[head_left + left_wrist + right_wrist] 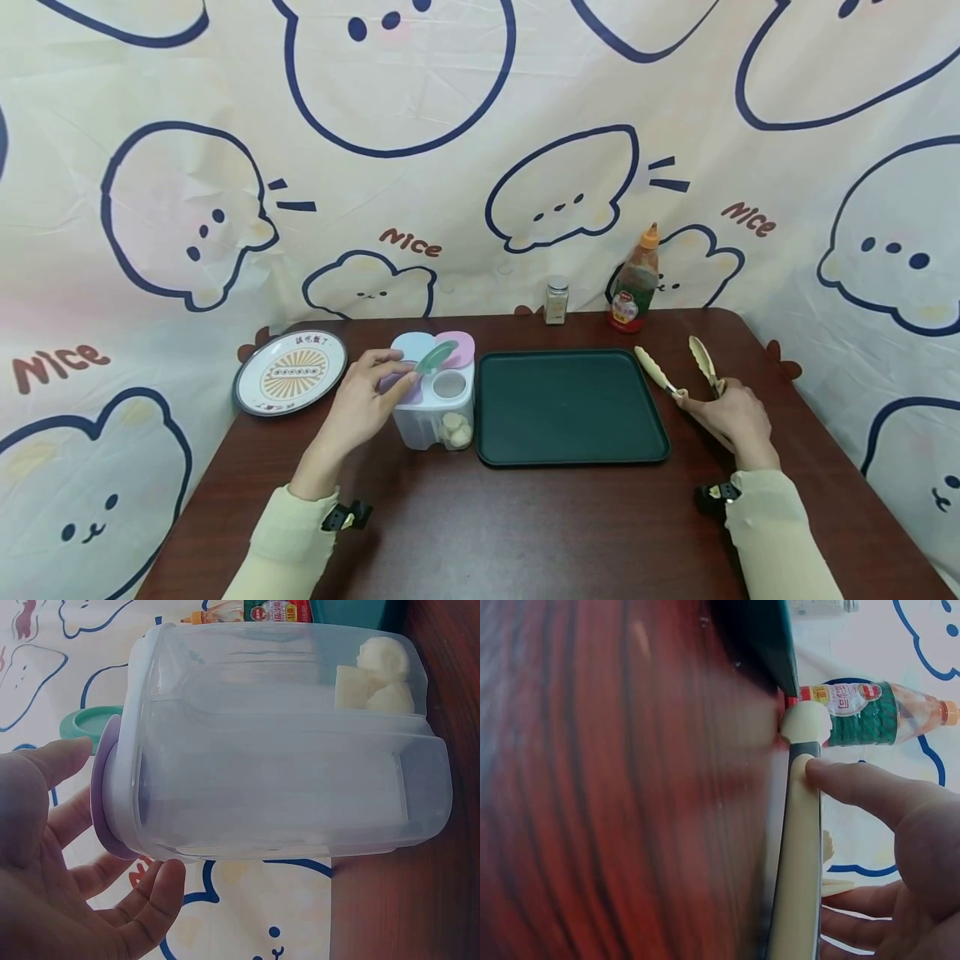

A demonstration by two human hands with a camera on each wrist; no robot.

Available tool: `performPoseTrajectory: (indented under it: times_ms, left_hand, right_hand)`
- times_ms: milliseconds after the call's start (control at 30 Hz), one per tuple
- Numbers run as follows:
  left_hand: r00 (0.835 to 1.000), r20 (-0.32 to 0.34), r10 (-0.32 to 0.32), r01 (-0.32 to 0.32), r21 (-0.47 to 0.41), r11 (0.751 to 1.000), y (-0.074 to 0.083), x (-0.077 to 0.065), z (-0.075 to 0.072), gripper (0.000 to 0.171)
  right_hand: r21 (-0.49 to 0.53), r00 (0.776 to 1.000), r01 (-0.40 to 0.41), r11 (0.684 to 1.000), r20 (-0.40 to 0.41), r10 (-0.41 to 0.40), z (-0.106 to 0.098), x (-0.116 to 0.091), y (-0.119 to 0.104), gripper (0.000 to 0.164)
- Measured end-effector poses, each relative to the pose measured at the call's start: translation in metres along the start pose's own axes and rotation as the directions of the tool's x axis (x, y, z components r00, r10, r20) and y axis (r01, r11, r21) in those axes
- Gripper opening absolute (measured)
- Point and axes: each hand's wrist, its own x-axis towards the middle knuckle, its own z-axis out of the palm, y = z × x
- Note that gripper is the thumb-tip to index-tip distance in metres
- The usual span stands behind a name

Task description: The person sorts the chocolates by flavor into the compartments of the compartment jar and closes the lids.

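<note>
My left hand (367,396) is at the top of a clear storage box (420,423) with coloured lids. Its thumb and forefinger pinch the edge of a tilted green lid (437,357); beside the lid a round opening (450,384) is uncovered. Pale, cut pieces of food (379,679) lie at the bottom of one compartment. A purple lid (112,791) sits near the fingers in the left wrist view. At the right, my right hand (731,417) grips cream-tipped tongs (660,371), thumb on one arm and fingers by the other, the tips spread apart.
A dark green tray (573,408) lies between the box and the tongs. A white patterned plate (292,373) stands at the far left of the brown table (540,525). Behind the tray are a small jar (557,302) and an orange-capped sauce bottle (636,287), near the cartoon-printed cloth.
</note>
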Motion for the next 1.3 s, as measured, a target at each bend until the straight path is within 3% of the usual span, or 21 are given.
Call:
performPoseTrajectory:
  times_ms: [467, 867, 1300]
  left_hand:
    - [1.000, 0.005, -0.013, 0.013, -0.008, 1.000, -0.001, 0.000, 0.001, 0.034]
    - [1.000, 0.009, -0.011, 0.011, -0.010, 1.000, 0.000, -0.001, -0.001, 0.034]
    - [1.000, 0.011, -0.019, 0.019, -0.009, 1.000, 0.000, -0.001, 0.000, 0.035]
  right_hand:
    - [0.105, 0.998, 0.055, 0.993, -0.016, -0.053, -0.009, -0.007, -0.002, 0.105]
    - [0.151, 0.980, 0.174, 0.973, -0.126, -0.156, -0.017, -0.012, -0.020, 0.081]
    - [0.313, 0.961, 0.275, 0.909, -0.076, -0.265, -0.013, -0.020, -0.055, 0.074]
